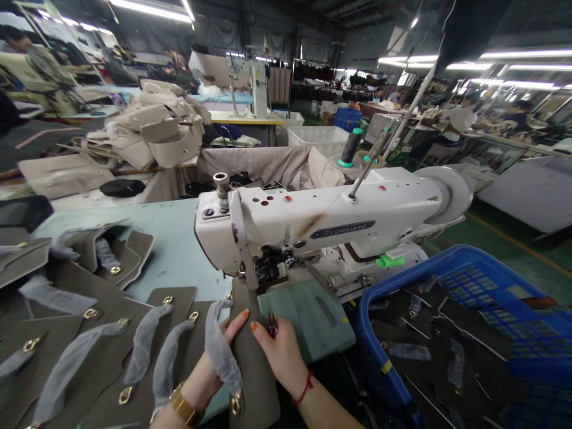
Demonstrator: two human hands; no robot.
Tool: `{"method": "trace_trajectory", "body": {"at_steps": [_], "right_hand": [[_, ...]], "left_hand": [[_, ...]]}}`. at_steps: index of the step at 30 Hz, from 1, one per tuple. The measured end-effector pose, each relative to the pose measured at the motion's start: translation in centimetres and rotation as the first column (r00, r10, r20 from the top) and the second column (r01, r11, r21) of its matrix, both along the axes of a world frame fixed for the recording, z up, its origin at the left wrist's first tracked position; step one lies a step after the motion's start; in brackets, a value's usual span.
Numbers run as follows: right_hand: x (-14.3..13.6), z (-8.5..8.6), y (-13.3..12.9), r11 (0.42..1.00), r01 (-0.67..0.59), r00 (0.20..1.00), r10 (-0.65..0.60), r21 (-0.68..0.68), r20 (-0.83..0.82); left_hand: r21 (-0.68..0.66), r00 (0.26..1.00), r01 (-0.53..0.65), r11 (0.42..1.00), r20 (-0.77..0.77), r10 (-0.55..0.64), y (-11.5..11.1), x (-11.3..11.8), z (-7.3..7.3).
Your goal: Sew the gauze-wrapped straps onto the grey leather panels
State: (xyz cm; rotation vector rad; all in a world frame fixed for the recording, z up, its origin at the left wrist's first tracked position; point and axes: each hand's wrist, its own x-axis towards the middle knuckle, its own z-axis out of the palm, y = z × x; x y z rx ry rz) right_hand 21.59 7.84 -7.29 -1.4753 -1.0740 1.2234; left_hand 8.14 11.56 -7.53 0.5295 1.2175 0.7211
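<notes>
A flat grey-brown bag panel (255, 369) lies lengthwise toward me, its far end under the presser area of the white sewing machine (322, 220). A handle wrapped in cloudy plastic film (220, 348) runs along its left side, ending in a gold metal fitting (236, 404). My left hand (226, 342) grips the panel's left edge, thumb on top, partly hidden behind the wrapped handle. On the right edge, my right hand (283, 351) has its thumb against the panel; its curled fingers hold small dark metal snips (272, 323), points forward, mostly hidden by the hand.
Similar panels (105, 357) with wrapped handles overlap across the left of the pale green table (172, 238). A blue plastic basket (373, 345) with more panels stands at the right. Behind the machine are a cloth-lined bin (263, 161), a thread cone (351, 149) and piled beige pieces (156, 128).
</notes>
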Motion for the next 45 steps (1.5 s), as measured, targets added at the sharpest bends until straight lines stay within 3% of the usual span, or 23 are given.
{"method": "trace_trajectory", "body": {"at_steps": [3,10,15,22,29,36,45], "right_hand": [[0.2,0.4,0.0,1.0,-0.002,1.0,0.002,-0.009,-0.013],[0.5,0.6,0.6,1.0,-0.02,1.0,0.019,-0.006,-0.02],[0.4,0.2,1.5,1.0,-0.017,0.999,0.017,-0.016,-0.031],[0.2,-0.2,3.4,1.0,-0.018,0.998,0.018,-0.006,-0.054],[0.1,0.8,4.9,0.999,-0.02,1.0,0.02,-0.026,0.014],[-0.3,1.7,6.1,0.995,0.016,1.0,-0.017,0.099,0.013],[-0.3,0.5,6.4,0.991,0.042,0.998,-0.048,0.123,0.051]], "left_hand": [[0.017,1.0,-0.014,1.0,-0.018,0.015,-0.3,0.2,0.0],[0.041,0.996,0.002,0.999,0.094,-0.005,-0.3,0.5,0.0],[0.054,0.984,0.011,0.998,0.176,-0.02,0.9,0.3,0.5],[0.118,0.992,0.009,0.993,0.128,-0.024,2.9,-0.1,0.6],[0.173,0.972,-0.017,0.985,0.233,-0.024,4.7,-0.2,0.5],[0.209,0.98,-0.004,0.978,0.194,-0.037,6.3,-0.4,1.2],[0.231,0.982,0.144,0.962,0.084,-0.167,8.0,-1.8,2.0]]}}
